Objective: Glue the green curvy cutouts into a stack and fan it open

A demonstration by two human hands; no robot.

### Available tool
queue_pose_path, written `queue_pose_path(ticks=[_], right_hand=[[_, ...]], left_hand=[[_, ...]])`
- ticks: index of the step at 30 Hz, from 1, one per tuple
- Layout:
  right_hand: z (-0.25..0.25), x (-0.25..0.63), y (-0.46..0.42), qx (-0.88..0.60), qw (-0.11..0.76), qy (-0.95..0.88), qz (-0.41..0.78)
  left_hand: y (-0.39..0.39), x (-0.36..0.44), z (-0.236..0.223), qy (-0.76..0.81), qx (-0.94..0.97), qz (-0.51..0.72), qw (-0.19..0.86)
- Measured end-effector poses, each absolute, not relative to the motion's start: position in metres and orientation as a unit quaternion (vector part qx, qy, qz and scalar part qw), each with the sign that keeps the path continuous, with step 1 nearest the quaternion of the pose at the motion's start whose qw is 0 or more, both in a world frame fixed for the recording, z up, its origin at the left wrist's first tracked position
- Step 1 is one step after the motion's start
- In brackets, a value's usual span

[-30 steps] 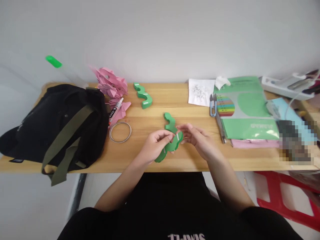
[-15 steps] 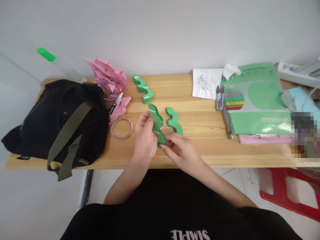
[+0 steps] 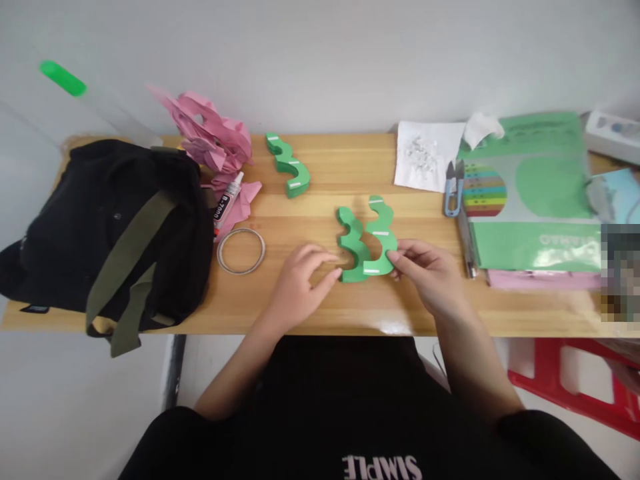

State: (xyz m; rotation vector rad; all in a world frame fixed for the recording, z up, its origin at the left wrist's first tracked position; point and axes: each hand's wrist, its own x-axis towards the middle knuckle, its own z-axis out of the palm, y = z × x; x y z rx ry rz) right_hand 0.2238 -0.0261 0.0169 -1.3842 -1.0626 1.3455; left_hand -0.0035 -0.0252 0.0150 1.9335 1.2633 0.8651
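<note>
A wavy green paper piece with white strips of tape (image 3: pixel 384 217) is pinched at its lower right edge between the thumb and fingers of my right hand (image 3: pixel 430 277). Just left of it, a stack of wavy green paper pieces (image 3: pixel 353 240) lies on the wooden table (image 3: pixel 310 313). The held piece's lower end overlaps or sits very close to that stack. My left hand (image 3: pixel 306 283) has its thumb and fingers apart, the tips at the stack's left side; whether they touch it I cannot tell. Another green stack with white strips (image 3: pixel 290 167) lies farther back.
At left are a black bag (image 3: pixel 125 240), crumpled pink paper (image 3: pixel 215 133), a B-7000 glue tube (image 3: pixel 229 203) and a tape roll (image 3: pixel 241 251). To the right lie thread snips (image 3: pixel 454 189), white paper with small bits (image 3: pixel 425 153) and a green packet (image 3: pixel 530 243). A red stool (image 3: pixel 545 373) stands below.
The green piece has passed from both hands into my right hand alone and moved right, beside the stack. My left hand has let go and opened. The view has shifted slightly.
</note>
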Motion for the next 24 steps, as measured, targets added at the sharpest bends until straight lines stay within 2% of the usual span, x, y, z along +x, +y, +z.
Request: queue_pose_path(ticks=[4,24], right_hand=[[0.012,0.211,-0.027,-0.547,0.442,-0.451,0.55],[0.006,0.202,-0.029,-0.552,0.439,-0.484,0.518]], left_hand=[[-0.032,0.002,0.004,0.457,0.792,0.274,0.297],[-0.031,0.009,-0.006,0.432,0.783,0.343,0.286]])
